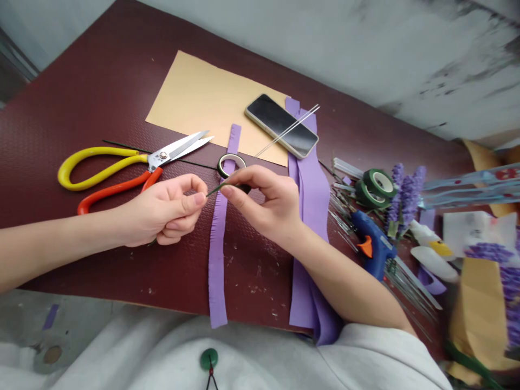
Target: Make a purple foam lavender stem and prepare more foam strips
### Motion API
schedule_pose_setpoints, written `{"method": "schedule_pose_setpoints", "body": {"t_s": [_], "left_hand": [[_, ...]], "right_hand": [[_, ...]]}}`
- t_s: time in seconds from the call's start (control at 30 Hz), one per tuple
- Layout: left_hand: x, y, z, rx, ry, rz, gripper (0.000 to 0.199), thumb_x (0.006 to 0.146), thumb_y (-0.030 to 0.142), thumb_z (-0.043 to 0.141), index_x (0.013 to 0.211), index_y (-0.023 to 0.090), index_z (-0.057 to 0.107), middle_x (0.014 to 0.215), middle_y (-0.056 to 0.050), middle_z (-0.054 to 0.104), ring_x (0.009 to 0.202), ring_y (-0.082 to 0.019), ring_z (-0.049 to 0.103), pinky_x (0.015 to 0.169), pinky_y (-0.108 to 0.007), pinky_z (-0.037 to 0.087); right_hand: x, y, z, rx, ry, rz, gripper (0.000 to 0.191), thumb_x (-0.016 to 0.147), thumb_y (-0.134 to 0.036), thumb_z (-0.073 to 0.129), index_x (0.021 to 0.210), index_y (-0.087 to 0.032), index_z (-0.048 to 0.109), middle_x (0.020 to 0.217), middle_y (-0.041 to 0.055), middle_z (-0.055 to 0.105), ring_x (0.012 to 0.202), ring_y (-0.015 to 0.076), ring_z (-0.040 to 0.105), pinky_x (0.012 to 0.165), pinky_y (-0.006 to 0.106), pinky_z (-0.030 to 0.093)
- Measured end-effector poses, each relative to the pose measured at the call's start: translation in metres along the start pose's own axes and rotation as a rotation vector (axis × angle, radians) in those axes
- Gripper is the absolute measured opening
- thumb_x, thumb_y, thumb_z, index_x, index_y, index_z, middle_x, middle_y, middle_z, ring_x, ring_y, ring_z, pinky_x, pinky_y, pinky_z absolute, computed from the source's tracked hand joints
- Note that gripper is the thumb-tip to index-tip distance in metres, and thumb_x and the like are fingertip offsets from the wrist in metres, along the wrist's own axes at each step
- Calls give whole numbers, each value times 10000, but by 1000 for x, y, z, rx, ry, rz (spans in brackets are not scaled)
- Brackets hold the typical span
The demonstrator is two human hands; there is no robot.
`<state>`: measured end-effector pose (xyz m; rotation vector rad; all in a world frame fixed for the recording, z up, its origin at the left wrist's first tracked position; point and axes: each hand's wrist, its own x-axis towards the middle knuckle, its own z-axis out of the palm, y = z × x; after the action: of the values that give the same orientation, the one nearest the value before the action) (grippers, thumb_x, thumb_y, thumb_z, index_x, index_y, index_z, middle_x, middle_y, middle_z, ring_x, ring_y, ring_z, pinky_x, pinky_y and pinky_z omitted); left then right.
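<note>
My left hand [166, 211] is closed, its thumb and fingers pinching a thin green-wrapped stem wire [215, 189]. A short dark end pokes out below that hand. Opposite it, my right hand [264, 200] pinches the same green strand between thumb and forefinger; whether tape lies in that pinch I cannot make out. Just behind the right fingers is a roll of green floral tape [231, 165] with a white core. Beneath the hands runs a purple fringed strip [218, 260]. Scissors [162, 155] with yellow and orange handles lie behind my left hand, over another dark green wire [195, 162].
A phone [280, 124] with two thin wires across it rests on tan card [203, 92]. Purple strips [311, 184] lie under my right forearm. Farther right are green tape rolls [376, 188], a blue glue gun [374, 244], loose wires and purple flowers [406, 195].
</note>
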<state>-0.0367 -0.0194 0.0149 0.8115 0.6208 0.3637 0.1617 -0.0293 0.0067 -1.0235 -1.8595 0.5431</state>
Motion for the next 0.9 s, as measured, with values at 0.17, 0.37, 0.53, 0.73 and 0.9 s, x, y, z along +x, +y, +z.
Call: {"method": "schedule_pose_setpoints", "body": {"t_s": [0.17,0.37,0.53,0.73,0.9], "left_hand": [[-2,1,4,-10,19,-12,163,941,303,443,803,215,441,462,97,347,381,-39,150,350,-114,172],[-1,3,3,1,19,-38,220,940,302,426,766,181,486,488,74,368,392,-31,174,364,-119,190],[3,0,1,25,27,-6,192,858,367,587,842,220,464,429,106,356,347,-39,175,305,-109,203],[2,1,2,-10,18,-13,158,876,308,565,788,191,506,490,74,432,352,-17,191,334,-108,212],[1,3,1,-38,33,-41,207,879,327,542,751,164,541,513,63,385,386,-21,206,354,-119,233]], "right_hand": [[-1,-1,0,-23,-15,-8,66,807,-239,640,772,-184,646,748,-3,704,632,85,608,615,208,486],[-1,0,2,-28,-6,6,101,815,-267,625,753,-188,633,718,-9,692,605,79,586,597,211,473],[-1,1,2,-31,-11,20,121,814,-286,630,747,-185,633,704,-7,686,591,80,575,589,215,471],[-1,0,1,7,-32,31,102,814,-281,623,790,-182,636,771,9,697,657,92,617,622,220,492],[-1,1,1,28,-29,27,86,810,-260,623,790,-177,628,755,8,692,649,90,620,614,218,496]]}}
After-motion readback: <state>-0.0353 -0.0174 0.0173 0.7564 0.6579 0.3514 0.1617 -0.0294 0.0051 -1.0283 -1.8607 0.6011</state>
